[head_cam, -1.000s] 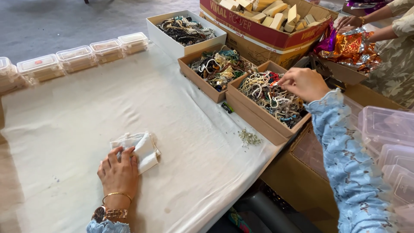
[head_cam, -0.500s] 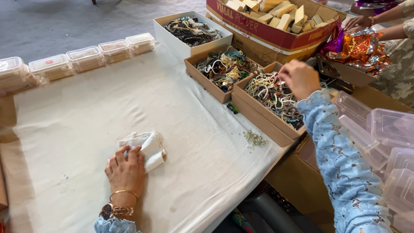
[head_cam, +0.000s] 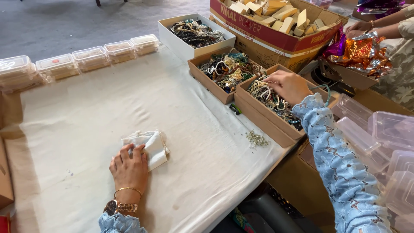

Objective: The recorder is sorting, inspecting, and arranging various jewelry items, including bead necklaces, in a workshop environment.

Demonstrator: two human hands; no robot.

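My left hand [head_cam: 129, 167] lies flat, fingers spread, on a small white cloth pouch [head_cam: 151, 146] on the cream table cloth [head_cam: 129, 99]. My right hand [head_cam: 288, 86], in a blue lace sleeve, reaches into a brown cardboard box [head_cam: 263, 114] full of beaded bracelets; its fingers are down among the beads, and what they grip is hidden. A second brown box of bracelets [head_cam: 211, 80] sits just to the left of it. A white box of dark beaded jewellery [head_cam: 181, 45] stands further back.
Clear plastic lidded containers [head_cam: 82, 58] line the far left edge, and more are stacked at the right [head_cam: 379, 138]. A red carton of wooden blocks [head_cam: 276, 36] sits behind. Another person's hands [head_cam: 362, 28] hold shiny foil at the top right. Loose beads [head_cam: 257, 139] lie near the table edge.
My right hand has dug deeper into the bracelet box. My left hand has stayed pressed on the white pouch, and the view has shifted slightly.
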